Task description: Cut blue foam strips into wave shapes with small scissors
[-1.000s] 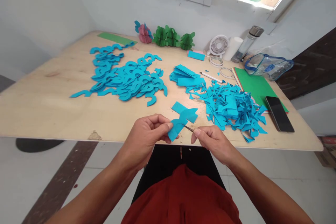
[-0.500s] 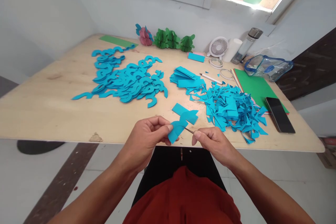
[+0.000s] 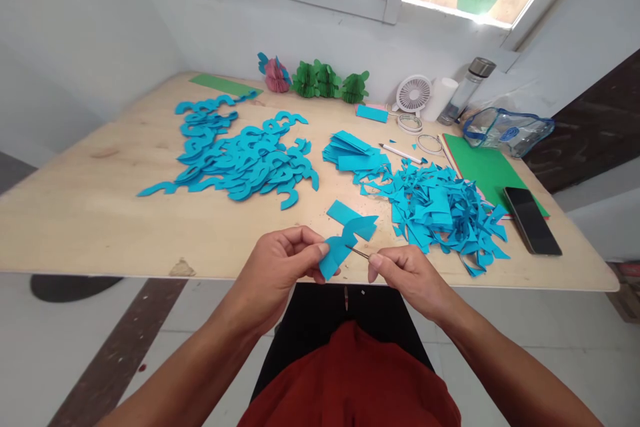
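Only a little has moved since half a second ago: the tip of my tool sits closer to my left hand, and my view has tipped a touch. My left thumb and fingers pinch the paper over the near edge of the table, in the middle. My right hand pinches the tool, its handle hidden, its tip at the paper's right side. I'd judge it to be scissors. To cut well, I'd keep the paper taut near the line, turn it with my left hand rather than twist my right, and keep my left fingers clear of the tip.

By count: one paper held, one strip seemingly beneath its far end, three green figures, one pink figure, one fan, one bottle, one phone, one pen. Curves at left, the far stack and scraps at right overlap too much to count.
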Tool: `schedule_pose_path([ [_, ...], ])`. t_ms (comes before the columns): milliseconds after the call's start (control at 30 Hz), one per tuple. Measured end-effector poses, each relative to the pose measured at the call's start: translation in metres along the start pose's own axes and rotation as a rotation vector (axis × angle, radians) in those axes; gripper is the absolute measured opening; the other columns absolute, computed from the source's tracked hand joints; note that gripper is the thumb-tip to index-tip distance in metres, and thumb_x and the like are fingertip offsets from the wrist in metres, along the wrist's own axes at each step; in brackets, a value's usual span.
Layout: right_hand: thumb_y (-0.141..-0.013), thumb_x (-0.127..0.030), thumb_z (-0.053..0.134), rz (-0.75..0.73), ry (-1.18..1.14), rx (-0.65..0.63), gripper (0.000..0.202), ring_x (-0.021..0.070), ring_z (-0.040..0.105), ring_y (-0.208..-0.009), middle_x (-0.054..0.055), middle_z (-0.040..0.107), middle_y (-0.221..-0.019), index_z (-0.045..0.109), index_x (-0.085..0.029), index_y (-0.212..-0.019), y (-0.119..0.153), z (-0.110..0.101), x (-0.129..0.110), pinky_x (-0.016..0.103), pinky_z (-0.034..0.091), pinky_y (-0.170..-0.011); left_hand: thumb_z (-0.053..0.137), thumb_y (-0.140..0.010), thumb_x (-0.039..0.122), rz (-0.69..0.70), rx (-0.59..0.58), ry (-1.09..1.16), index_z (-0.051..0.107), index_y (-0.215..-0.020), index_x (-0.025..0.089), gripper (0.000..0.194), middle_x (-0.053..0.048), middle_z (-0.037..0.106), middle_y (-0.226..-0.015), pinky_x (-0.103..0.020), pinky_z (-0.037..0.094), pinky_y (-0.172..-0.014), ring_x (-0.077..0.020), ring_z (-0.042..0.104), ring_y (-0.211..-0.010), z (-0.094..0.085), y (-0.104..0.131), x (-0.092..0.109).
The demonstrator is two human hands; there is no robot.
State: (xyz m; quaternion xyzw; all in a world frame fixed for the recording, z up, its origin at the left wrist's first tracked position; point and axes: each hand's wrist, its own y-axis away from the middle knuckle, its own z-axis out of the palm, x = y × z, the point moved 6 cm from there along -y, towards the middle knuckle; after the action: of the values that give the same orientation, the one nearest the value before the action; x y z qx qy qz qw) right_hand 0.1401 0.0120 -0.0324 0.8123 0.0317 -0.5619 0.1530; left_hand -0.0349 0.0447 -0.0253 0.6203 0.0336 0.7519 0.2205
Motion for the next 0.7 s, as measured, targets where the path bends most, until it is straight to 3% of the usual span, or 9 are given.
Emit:
schedule_pose_path([
  [400,-0.091,-0.054,0.047,0.024,-0.076,-0.046,0.049,0.0093,0.025,-0.048,-0.007,0.027,-0.051,0.066,-0.014,-0.069,0.0044,0.0030,0.0001,0.025,0.021,-0.048,0.073,-0.071,0.025,0.027,0.038,0.013,0.065,-0.061,0.016,0.015,0.001,0.065,-0.055,-0.021,0.047,-0.052,-0.0114,0.059,-0.053,-0.0050,-0.0002,0.0015],
  [700,-0.092,-0.054,0.047,-0.009,0.011,-0.040,0.050,0.0098,0.032,-0.051,-0.005,0.035,-0.054,0.066,-0.014,-0.068,-0.0007,0.0002,-0.0029,0.026,0.024,-0.050,0.072,-0.072,0.023,0.021,0.005,-0.010,0.065,-0.061,0.016,0.015,0.001,0.065,-0.055,-0.021,0.047,-0.053,-0.0110,0.058,-0.053,-0.0052,0.0004,0.0005],
])
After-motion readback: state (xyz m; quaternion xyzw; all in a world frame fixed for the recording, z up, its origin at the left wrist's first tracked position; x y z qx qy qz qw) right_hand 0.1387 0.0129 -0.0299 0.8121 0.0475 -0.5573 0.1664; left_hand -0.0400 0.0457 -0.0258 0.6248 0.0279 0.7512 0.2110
